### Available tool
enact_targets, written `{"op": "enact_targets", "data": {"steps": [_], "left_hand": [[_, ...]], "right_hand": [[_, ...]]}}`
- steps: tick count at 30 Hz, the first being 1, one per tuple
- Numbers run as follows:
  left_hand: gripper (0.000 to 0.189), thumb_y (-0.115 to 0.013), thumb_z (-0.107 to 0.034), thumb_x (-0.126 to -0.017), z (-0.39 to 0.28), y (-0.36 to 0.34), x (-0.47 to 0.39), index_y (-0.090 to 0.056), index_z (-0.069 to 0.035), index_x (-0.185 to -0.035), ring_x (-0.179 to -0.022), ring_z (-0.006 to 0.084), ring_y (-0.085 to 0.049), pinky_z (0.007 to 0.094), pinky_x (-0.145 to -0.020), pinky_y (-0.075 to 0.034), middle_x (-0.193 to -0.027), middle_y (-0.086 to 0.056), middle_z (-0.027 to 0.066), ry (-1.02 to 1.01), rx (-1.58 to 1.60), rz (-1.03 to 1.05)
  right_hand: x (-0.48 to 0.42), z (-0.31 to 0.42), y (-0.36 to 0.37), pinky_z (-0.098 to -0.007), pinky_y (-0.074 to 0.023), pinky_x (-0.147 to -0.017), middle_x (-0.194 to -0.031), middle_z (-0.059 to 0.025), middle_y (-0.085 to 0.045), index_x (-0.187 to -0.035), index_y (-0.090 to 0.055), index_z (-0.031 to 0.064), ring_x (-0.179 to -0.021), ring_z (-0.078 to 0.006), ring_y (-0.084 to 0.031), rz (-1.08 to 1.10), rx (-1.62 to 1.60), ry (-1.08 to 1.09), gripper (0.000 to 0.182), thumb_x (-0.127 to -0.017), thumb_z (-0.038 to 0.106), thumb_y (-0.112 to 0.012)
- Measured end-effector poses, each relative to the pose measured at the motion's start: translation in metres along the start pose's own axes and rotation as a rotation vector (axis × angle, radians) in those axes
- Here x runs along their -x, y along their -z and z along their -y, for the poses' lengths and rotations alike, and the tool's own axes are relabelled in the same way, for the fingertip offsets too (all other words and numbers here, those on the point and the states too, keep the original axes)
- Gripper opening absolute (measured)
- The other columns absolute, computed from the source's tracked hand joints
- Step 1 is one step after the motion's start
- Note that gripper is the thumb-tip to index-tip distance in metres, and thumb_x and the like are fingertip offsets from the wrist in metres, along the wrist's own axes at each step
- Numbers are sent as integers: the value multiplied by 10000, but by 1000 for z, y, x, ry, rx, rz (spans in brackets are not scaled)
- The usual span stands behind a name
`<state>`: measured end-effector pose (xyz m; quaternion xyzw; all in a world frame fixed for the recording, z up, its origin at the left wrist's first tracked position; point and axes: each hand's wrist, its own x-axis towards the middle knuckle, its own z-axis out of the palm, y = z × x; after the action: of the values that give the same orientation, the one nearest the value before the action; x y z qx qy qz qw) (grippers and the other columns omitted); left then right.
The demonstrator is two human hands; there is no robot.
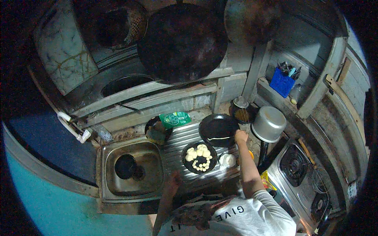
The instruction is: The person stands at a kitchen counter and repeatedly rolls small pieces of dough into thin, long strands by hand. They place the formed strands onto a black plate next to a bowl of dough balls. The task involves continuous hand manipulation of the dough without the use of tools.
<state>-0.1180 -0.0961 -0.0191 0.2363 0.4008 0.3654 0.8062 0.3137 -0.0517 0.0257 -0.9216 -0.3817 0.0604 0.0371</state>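
Observation:
My right hand (pixel 241 136) is at the right rim of a black round plate (pixel 219 125), fingers closed on one end of a thin pale dough strand (pixel 218 138) stretched over it. Nearer to me, a smaller dark plate (pixel 197 170) bears several larger dough balls (pixel 199 152) at its far side and a curve of small ones (pixel 203 168). To its right stands a tub of white powder (pixel 227 161). My left hand (pixel 176 178) is in shadow by the drainboard, left of the smaller plate; its fingers are too dark to make out.
A steel sink (pixel 134 193) with a dark round pan (pixel 125 166) lies left of the ribbed drainboard (pixel 174 156). A green pouch (pixel 175 119) is behind. On the right are an upturned metal pot (pixel 269 124), a gas stove (pixel 301 188) and a whisk (pixel 320 180).

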Motion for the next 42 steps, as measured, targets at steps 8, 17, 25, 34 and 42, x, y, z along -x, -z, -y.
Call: {"op": "enact_targets", "data": {"steps": [8,17,25,34,42], "left_hand": [[324,-571,-343,-788,15,8,-8,-561,-90,-990,-693,149,-486,287,-665,-403,-779,-511,14,48,-169,-159],[278,-556,-289,-809,48,86,-93,-555,-91,-1003,-614,106,-465,264,-598,-414,-753,-501,-3,-162,41,-110],[226,-594,-265,-773,-17,1,-19,-596,-99,-927,-741,150,-553,293,-657,-448,-823,-583,40,-382,-649,-116],[162,-581,-234,-715,-3,-75,39,-646,-123,-814,-787,268,-571,390,-696,-456,-806,-587,105,-521,-1852,75],[134,-566,-192,-708,22,-60,9,-604,-67,-734,-778,298,-571,424,-680,-458,-819,-578,138,-497,-1786,-6]], "right_hand": [[-7,-4,-4,-386,-424,-802,-1007,-103,-574,-890,-614,87,-962,-276,-536,-281,-123,-45,194,-812,188,-469],[140,108,9,-371,-481,-668,-741,-153,-622,-738,-669,104,-711,-297,-606,142,-419,754,130,-683,212,-623],[167,132,-59,-363,-500,-588,-764,-138,-613,-749,-615,49,-686,-267,-617,-47,-118,752,133,-703,165,-569],[144,104,-51,-269,-460,-584,-682,-86,-599,-762,-560,13,-687,-135,-601,279,-843,538,108,-724,100,-610],[148,80,-21,-271,-494,-790,-979,-133,-566,-1058,-501,-35,-911,-198,-575,895,-1551,96,270,-795,-79,-463]]}}
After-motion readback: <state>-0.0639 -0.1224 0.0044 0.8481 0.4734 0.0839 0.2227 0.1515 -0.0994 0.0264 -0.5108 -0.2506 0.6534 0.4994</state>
